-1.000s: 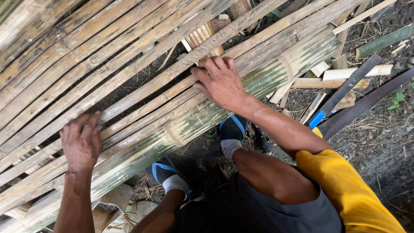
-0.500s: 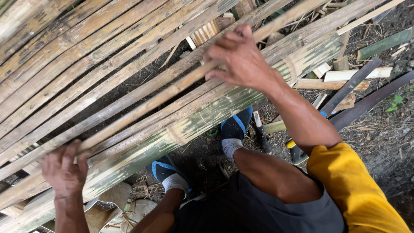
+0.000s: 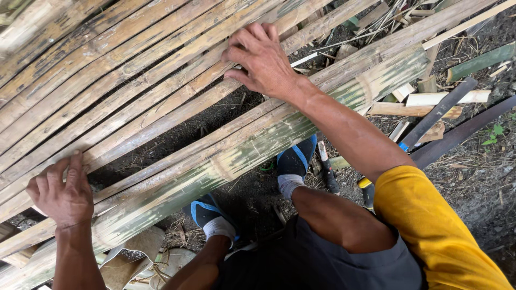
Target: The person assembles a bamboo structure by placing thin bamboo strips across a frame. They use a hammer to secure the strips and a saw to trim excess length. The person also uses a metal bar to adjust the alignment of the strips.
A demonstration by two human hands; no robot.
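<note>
The left hand [image 3: 63, 192] lies nearest the camera, palm down, fingers [image 3: 72, 164] spread flat and slightly curled over the near edge of a split bamboo slat [image 3: 161, 121]; it presses the slat rather than gripping it. Farther out, the right hand [image 3: 264, 60] rests on the same band of slats, fingers [image 3: 257, 33] bent and pressing downward, with nothing enclosed in them. The slats form a flattened bamboo mat [image 3: 97, 64] that begins under the fingertips and extends beyond them to the upper left. On the wrist side of the hands, a wider green-streaked bamboo strip [image 3: 258, 145] runs parallel above the shoes [image 3: 295, 158]. The long axis of every slat runs from lower left to upper right. Judged from appearance, the slats are light, stiff lengthwise but springy across a span, with splintery edges; hold them flat from above, away from the split edges. Beyond the right fingers lie bamboo offcuts [image 3: 430, 99] on the ground [image 3: 478, 177].
</note>
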